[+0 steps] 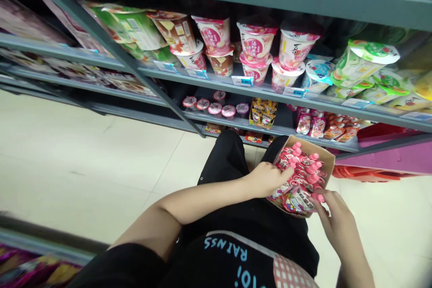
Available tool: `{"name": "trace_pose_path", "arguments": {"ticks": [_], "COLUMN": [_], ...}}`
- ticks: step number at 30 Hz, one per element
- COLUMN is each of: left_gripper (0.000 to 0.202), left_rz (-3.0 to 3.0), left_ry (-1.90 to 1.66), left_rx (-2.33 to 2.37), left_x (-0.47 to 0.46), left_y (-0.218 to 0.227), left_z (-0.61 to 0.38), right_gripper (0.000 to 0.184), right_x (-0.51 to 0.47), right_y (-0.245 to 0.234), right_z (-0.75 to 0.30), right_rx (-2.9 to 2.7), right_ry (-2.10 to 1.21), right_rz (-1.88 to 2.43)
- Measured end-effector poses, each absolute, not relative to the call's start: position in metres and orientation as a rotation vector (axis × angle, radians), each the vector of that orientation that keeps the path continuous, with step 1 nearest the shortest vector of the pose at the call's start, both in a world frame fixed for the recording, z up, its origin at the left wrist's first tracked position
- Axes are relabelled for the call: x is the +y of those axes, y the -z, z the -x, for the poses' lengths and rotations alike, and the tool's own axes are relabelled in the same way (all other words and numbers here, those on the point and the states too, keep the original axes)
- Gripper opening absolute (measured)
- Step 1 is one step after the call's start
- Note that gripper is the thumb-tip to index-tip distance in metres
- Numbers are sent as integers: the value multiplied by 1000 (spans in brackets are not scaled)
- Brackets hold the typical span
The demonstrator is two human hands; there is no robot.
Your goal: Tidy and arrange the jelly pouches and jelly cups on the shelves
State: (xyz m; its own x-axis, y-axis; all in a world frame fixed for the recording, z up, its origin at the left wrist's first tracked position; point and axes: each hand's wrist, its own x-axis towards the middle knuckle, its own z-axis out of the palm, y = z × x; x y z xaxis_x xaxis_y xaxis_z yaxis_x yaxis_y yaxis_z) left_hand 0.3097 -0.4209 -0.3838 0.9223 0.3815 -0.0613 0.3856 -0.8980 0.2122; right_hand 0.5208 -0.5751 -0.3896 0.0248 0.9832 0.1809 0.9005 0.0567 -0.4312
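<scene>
A cardboard box (329,155) rests on my lap, tipped toward me. It is filled with upright red and pink jelly pouches (300,200) with pink screw caps. My left hand (268,180) reaches in from the left, its fingers closed at the cap of a pouch on that side. At the near right corner, my right hand (337,216) pinches the pink cap of a front pouch between thumb and fingers. The lower parts of most pouches are hidden by their neighbours and the box wall.
Ahead, a grey shelf (216,82) carries stacked dessert cups (258,42). The lower shelf holds small round cups (215,108), a yellow display box (263,112) and more pouches (317,125). A pink panel (388,157) stands at right, beside red plastic (367,174).
</scene>
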Motion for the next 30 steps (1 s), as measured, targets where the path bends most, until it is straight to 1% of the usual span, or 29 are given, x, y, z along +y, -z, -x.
{"name": "trace_pose_path", "arguments": {"ticks": [3, 6, 8, 10, 11, 12, 13, 15, 17, 21, 23, 24, 27, 29, 30], "left_gripper": [34, 28, 35, 49, 52, 51, 45, 26, 11, 14, 15, 17, 23, 26, 31], "left_rz": [-2907, -2895, -2859, -2804, -2756, -2693, -2621, -2509, -2518, -2602, -2557, -2537, -2485, -2389, -2324], "left_ry": [-108, -153, -119, -74, -62, -61, -68, -82, -80, -104, -152, -188, -395, -555, -600], "left_rx": [506, 451, 467, 488, 475, 451, 432, 440, 504, 703, 825, 856, 827, 827, 838], "left_x": [-421, -419, -416, -412, -408, -404, -401, -395, -394, -407, -417, -421, -427, -427, -426], "left_y": [400, 406, 401, 392, 387, 381, 376, 369, 367, 373, 381, 385, 399, 406, 410], "left_z": [-313, -315, -314, -310, -307, -303, -299, -293, -291, -297, -301, -302, -301, -299, -297], "right_gripper": [14, 18, 26, 35, 39, 42, 43, 42, 41, 42, 44, 46, 55, 57, 57], "right_x": [-580, -579, -575, -568, -565, -561, -557, -552, -549, -550, -552, -552, -555, -559, -561], "right_y": [391, 388, 386, 385, 385, 385, 384, 382, 380, 380, 381, 382, 380, 377, 376], "right_z": [-526, -534, -540, -546, -549, -551, -553, -556, -558, -561, -561, -559, -550, -539, -532], "right_rx": [-1883, -1857, -1814, -1778, -1765, -1758, -1756, -1759, -1753, -1719, -1727, -1735, -1684, -1598, -1563], "right_ry": [-342, -429, -508, -618, -681, -745, -810, -937, -1034, -1077, -1014, -925, -465, -179, -64], "right_rz": [1899, 1928, 2008, 2109, 2151, 2182, 2198, 2193, 2158, 2141, 2155, 2169, 2262, 2291, 2275]}}
